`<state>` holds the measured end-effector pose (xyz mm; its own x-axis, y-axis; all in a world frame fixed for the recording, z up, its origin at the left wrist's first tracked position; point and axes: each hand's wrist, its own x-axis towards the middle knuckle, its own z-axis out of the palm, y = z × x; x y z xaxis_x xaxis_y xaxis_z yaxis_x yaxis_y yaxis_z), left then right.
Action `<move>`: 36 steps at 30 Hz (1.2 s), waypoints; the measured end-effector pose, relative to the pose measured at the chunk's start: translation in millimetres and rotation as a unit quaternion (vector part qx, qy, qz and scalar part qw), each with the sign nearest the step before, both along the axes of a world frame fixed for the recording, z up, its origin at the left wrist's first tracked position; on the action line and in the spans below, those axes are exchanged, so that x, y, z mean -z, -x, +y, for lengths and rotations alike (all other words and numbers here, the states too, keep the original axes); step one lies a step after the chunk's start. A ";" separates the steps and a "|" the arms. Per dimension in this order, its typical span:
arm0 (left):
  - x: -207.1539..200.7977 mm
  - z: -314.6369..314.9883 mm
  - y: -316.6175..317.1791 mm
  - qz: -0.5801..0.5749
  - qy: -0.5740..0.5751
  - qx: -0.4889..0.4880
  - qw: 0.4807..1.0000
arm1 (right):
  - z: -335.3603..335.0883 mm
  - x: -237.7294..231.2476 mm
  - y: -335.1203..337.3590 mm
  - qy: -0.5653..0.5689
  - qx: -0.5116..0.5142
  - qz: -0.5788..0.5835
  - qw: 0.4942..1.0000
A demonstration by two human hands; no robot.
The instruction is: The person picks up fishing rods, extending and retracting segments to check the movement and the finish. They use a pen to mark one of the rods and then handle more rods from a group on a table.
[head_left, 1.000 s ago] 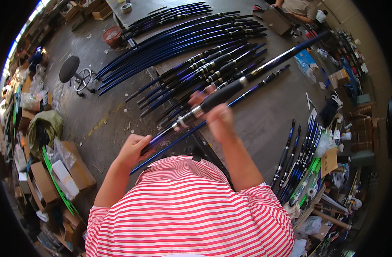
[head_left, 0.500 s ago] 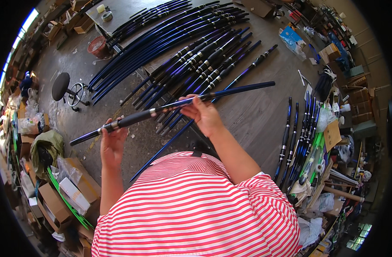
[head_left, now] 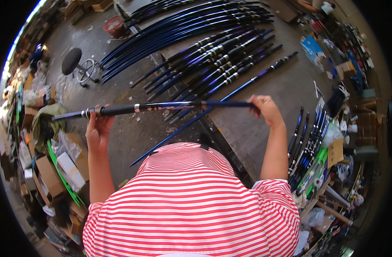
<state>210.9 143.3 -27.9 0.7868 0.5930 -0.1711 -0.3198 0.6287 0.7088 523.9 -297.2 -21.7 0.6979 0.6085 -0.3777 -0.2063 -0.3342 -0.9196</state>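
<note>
A dark blue and black fishing rod (head_left: 170, 105) lies almost level across my front, held up in both hands. My left hand (head_left: 99, 132) is closed around its black grip near the metal reel seat, thumb towards me. At the rod's blue right end, my right hand (head_left: 266, 110) pinches the tip with bent fingers; they partly hide that end. Beneath the held rod, another long blue rod (head_left: 243, 86) runs slantwise from the table towards my waist.
Several finished-looking rods (head_left: 217, 53) are spread on the grey table (head_left: 264, 128). More rods (head_left: 309, 137) stand bunched at the right, by bags and a cardboard piece (head_left: 335, 152). A black stool (head_left: 71, 61), a red bucket (head_left: 115, 28) and cardboard boxes (head_left: 50, 175) are on the left.
My right hand has slid outward along the rod to its right end. The rod has swung closer to level, and my left hand has shifted slightly left. My view has shifted a little.
</note>
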 end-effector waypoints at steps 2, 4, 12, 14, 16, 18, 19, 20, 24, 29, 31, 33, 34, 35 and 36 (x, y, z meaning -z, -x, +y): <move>-20.4 2.2 -8.9 0.024 -0.057 -0.008 0.998 | 12.8 4.7 7.3 0.072 -0.145 0.024 0.987; -50.0 3.2 -23.5 0.048 -0.104 0.005 0.993 | 35.5 5.4 31.7 0.028 -0.215 0.076 0.973; -148.0 -73.1 -95.7 -0.114 -0.271 0.045 0.955 | 94.9 -5.2 105.6 -0.282 -0.152 0.103 0.942; -132.1 -101.2 -104.5 -0.045 -0.228 0.065 0.970 | 112.2 -25.5 110.1 -0.380 -0.127 0.036 0.916; -82.7 -140.3 -114.2 0.063 -0.039 0.172 0.982 | 133.2 -42.3 114.9 -0.477 -0.075 -0.021 0.876; -45.0 -178.4 -118.3 0.093 0.215 0.316 0.920 | 145.2 -54.4 109.2 -0.488 -0.092 -0.083 0.864; -60.0 -191.6 -118.0 0.100 0.271 0.311 0.905 | 149.9 -62.9 111.9 -0.453 -0.069 -0.119 0.881; -58.0 -196.8 -119.4 0.055 0.298 0.307 0.902 | 153.4 -71.4 116.2 -0.415 -0.047 -0.154 0.896; -51.4 -178.0 -121.4 0.041 0.134 0.293 0.946 | 144.6 -77.3 110.5 -0.330 -0.061 -0.207 0.919; -66.5 -162.0 -101.0 0.129 -0.162 0.336 0.919 | 127.5 -67.2 100.1 -0.373 0.013 -0.121 0.920; -48.6 -140.6 -83.2 0.153 -0.177 0.355 0.905 | 117.4 -70.4 85.8 -0.376 0.058 -0.091 0.920; -30.2 -111.5 -54.8 0.184 -0.159 0.348 0.905 | 96.5 -75.0 63.1 -0.373 0.134 -0.064 0.916; -26.9 -91.5 -35.4 0.226 -0.148 0.359 0.893 | 80.5 -74.6 47.0 -0.362 0.176 -0.051 0.914; -14.8 -73.4 -8.7 0.268 -0.174 0.315 0.894 | 61.1 -73.2 28.0 -0.348 0.217 -0.033 0.912; -8.8 -53.2 16.8 0.300 -0.209 0.308 0.878 | 41.0 -68.8 13.7 -0.332 0.262 -0.015 0.906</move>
<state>194.1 90.0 -19.1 0.8227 0.1953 -0.5339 0.5006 0.1964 0.8431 510.2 -256.2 47.1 0.9609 0.2758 -0.0255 -0.1475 0.4315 -0.8900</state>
